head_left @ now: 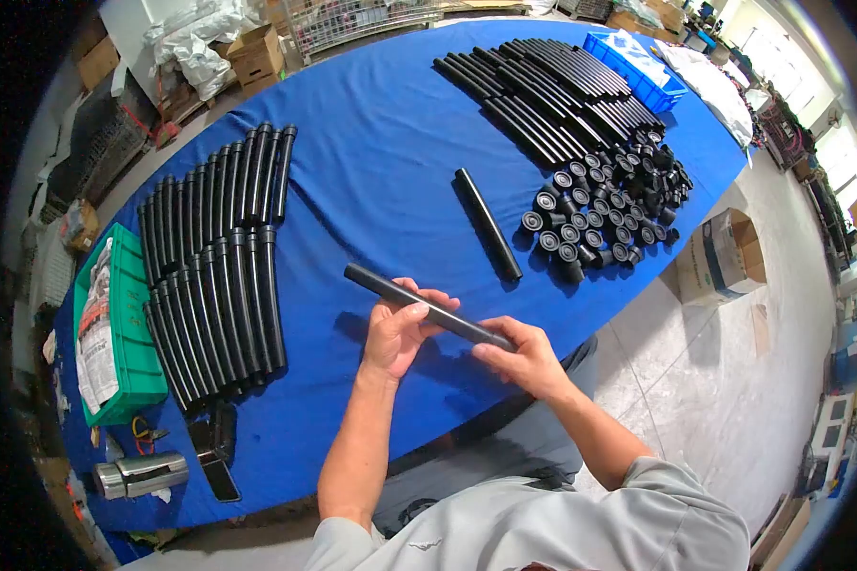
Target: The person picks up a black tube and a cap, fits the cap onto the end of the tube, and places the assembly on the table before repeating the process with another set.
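Observation:
A black tube [427, 306] is held at a slant above the blue cloth, its upper end pointing to the left. My left hand [402, 328] grips it around the middle, thumb on top and some fingers stretched out beneath. At its lower right end, my right hand [524, 357] is closed around the tube. A second black tube [488, 225] lies alone on the cloth beyond my hands. To its right is a pile of black ribbed end caps [600, 209]. Behind the caps, bare black tubes [552, 90] lie in stacked rows.
Two rows of capped tubes [219, 276] lie at the left beside a green crate [129, 324] with newspaper. A phone [219, 476] and a steel cup [143, 474] are near the front left edge. A blue bin [671, 95] stands at the far right, a cardboard box [724, 257] on the floor.

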The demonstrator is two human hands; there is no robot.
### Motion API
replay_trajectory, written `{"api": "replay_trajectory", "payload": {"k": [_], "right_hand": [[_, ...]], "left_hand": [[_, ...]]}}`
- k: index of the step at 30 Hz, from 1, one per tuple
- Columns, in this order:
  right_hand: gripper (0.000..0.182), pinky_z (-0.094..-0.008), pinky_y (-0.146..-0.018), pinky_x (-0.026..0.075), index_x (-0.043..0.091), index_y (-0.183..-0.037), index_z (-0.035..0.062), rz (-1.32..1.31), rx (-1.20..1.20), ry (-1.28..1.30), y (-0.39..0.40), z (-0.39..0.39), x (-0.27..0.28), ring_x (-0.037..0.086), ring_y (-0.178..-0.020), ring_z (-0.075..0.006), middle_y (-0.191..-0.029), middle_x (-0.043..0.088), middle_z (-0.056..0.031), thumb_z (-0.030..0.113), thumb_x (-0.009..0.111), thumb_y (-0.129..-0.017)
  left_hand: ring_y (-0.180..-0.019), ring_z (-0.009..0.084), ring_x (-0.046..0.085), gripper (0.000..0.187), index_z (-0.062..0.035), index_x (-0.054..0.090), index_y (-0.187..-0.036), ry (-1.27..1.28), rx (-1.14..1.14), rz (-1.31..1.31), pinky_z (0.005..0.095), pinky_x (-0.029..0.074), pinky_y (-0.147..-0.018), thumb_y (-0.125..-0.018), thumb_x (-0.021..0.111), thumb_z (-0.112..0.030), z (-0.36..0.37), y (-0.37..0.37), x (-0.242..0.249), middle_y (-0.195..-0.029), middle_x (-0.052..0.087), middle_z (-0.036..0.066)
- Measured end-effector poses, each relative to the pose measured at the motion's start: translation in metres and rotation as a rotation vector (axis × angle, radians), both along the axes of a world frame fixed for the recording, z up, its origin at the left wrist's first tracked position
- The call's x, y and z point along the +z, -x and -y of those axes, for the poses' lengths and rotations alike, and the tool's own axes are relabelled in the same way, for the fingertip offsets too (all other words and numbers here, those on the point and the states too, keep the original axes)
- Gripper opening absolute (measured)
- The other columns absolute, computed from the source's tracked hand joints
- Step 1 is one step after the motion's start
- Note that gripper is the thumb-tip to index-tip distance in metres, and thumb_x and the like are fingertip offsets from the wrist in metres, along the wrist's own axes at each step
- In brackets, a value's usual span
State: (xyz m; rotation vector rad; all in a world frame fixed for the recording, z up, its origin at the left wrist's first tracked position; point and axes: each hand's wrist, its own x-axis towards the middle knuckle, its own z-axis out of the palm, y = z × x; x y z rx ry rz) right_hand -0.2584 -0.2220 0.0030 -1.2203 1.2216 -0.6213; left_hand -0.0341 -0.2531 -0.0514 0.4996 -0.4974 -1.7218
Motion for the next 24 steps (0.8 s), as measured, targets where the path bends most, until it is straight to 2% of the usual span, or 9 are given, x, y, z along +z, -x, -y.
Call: {"api": "replay_trajectory", "payload": {"k": [3,4,7,10,13,16,19,22,24], "right_hand": [[0.040,-0.0264,-0.058,0.048,0.065,-0.120,-0.0004,-0.130,0.019,0.302,0.005,0.003,-0.018,0.058,-0.066,-0.0082,-0.077,0.062,0.0005,0.020,0.079,-0.089],[0.037,-0.0247,-0.054,0.046,0.066,-0.119,0.0005,-0.250,0.029,0.804,0.004,0.006,-0.025,0.057,-0.063,-0.0064,-0.078,0.063,0.0018,0.019,0.078,-0.089],[0.034,-0.0264,-0.054,0.046,0.066,-0.117,0.0006,-0.365,0.059,0.979,0.002,0.008,-0.024,0.057,-0.062,-0.0089,-0.080,0.064,-0.0011,0.017,0.078,-0.089],[0.038,-0.0350,-0.066,0.051,0.064,-0.118,-0.0002,-0.101,0.061,-0.045,0.003,0.005,0.007,0.065,-0.075,-0.0265,-0.085,0.064,-0.0137,0.018,0.077,-0.087],[0.038,-0.0317,-0.060,0.050,0.065,-0.119,0.0006,0.219,-0.007,-0.187,0.010,0.008,-0.013,0.064,-0.072,-0.0227,-0.089,0.067,-0.0128,0.021,0.077,-0.089],[0.035,-0.0273,-0.055,0.046,0.066,-0.115,0.0003,-0.269,0.051,0.806,0.004,0.005,-0.022,0.060,-0.066,-0.0127,-0.085,0.067,-0.0078,0.018,0.078,-0.088],[0.035,-0.0288,-0.057,0.046,0.066,-0.116,-0.0002,-0.229,0.019,0.791,0.000,0.003,-0.023,0.060,-0.066,-0.0132,-0.083,0.064,-0.0076,0.017,0.077,-0.088],[0.043,-0.0389,-0.072,0.052,0.064,-0.121,-0.0011,0.213,0.045,-0.268,0.012,0.009,-0.003,0.065,-0.080,-0.0323,-0.094,0.065,-0.0177,0.021,0.077,-0.087],[0.043,-0.0383,-0.070,0.052,0.064,-0.121,-0.0010,-0.111,0.076,0.296,0.008,0.005,-0.007,0.065,-0.079,-0.0304,-0.094,0.066,-0.0170,0.022,0.077,-0.087]], "left_hand": [[-0.107,0.0406,0.069,0.026,-0.0082,0.055,-0.110,-0.006,-0.006,0.010,0.0505,0.065,-0.082,-0.089,0.072,-0.006,0.001,0.003,0.001,-0.109,0.070,0.023],[-0.107,0.0407,0.069,0.026,-0.0081,0.056,-0.109,-0.034,-0.009,0.036,0.0502,0.065,-0.082,-0.089,0.072,-0.005,0.001,0.004,0.001,-0.109,0.070,0.023],[-0.107,0.0408,0.069,0.026,-0.0077,0.056,-0.109,-0.047,-0.014,0.061,0.0497,0.065,-0.082,-0.089,0.072,-0.004,0.000,0.001,-0.001,-0.110,0.069,0.024],[-0.108,0.0407,0.069,0.026,-0.0076,0.057,-0.110,-0.018,-0.031,0.062,0.0502,0.065,-0.082,-0.090,0.072,-0.004,0.001,-0.002,-0.005,-0.110,0.070,0.024],[-0.107,0.0409,0.069,0.027,-0.0076,0.057,-0.112,-0.042,-0.017,0.038,0.0512,0.065,-0.083,-0.090,0.072,-0.003,0.000,0.003,-0.002,-0.110,0.070,0.024],[-0.108,0.0413,0.069,0.028,-0.0076,0.056,-0.113,-0.082,0.000,0.012,0.0521,0.064,-0.083,-0.090,0.071,-0.003,0.000,0.005,-0.002,-0.110,0.070,0.024],[-0.108,0.0415,0.069,0.028,-0.0077,0.056,-0.114,-0.038,-0.012,0.009,0.0523,0.064,-0.083,-0.091,0.071,-0.004,0.000,0.003,-0.005,-0.110,0.070,0.025],[-0.108,0.0415,0.069,0.027,-0.0076,0.056,-0.114,-0.017,-0.026,0.021,0.0521,0.064,-0.082,-0.091,0.071,-0.006,-0.001,0.000,-0.005,-0.110,0.069,0.025],[-0.107,0.0416,0.069,0.028,-0.0076,0.056,-0.114,-0.046,-0.023,0.030,0.0518,0.065,-0.082,-0.091,0.071,-0.006,0.001,0.004,-0.001,-0.110,0.069,0.025]]}}
